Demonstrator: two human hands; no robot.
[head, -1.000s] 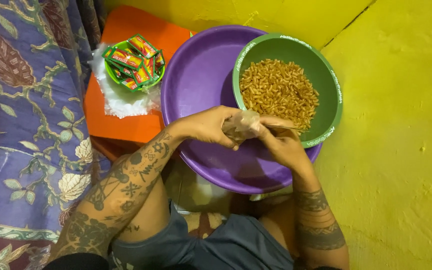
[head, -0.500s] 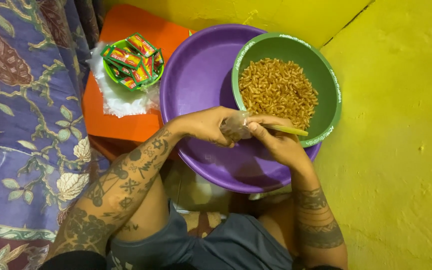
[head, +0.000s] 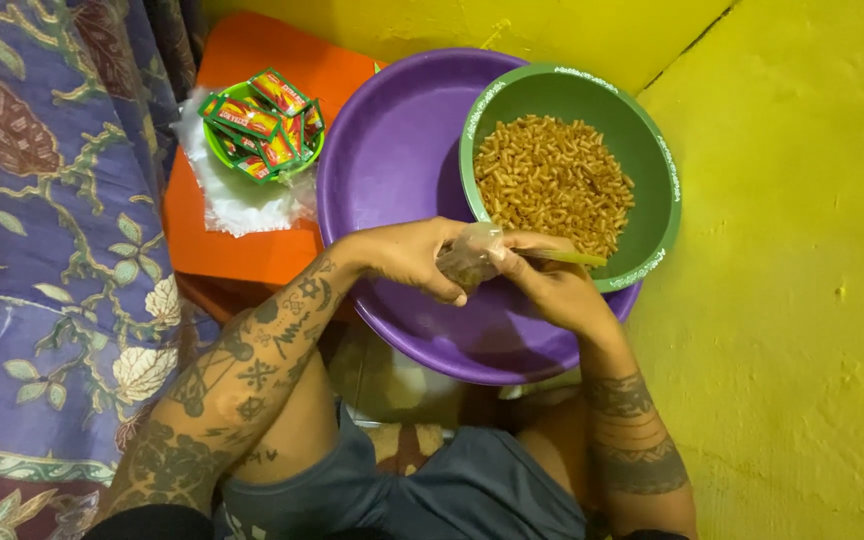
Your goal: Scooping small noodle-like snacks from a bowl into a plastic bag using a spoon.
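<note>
Pinching small clear bag [head: 467,255], between hands [head: 482,268]

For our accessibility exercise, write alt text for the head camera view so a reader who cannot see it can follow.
Seen from above, a person's left hand and right hand hold a small clear bag over a purple basin. A green bowl of orange-brown snack pieces sits in the basin. A small green bowl of sachets rests on an orange stool.

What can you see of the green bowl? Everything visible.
The green bowl is round and plastic-looking, with a pale pattern along its rim. It sits upright inside the right side of the purple basin, holding a heap of small orange-brown snack pieces. The right hand overlaps its near rim; actual contact is unclear.
</note>
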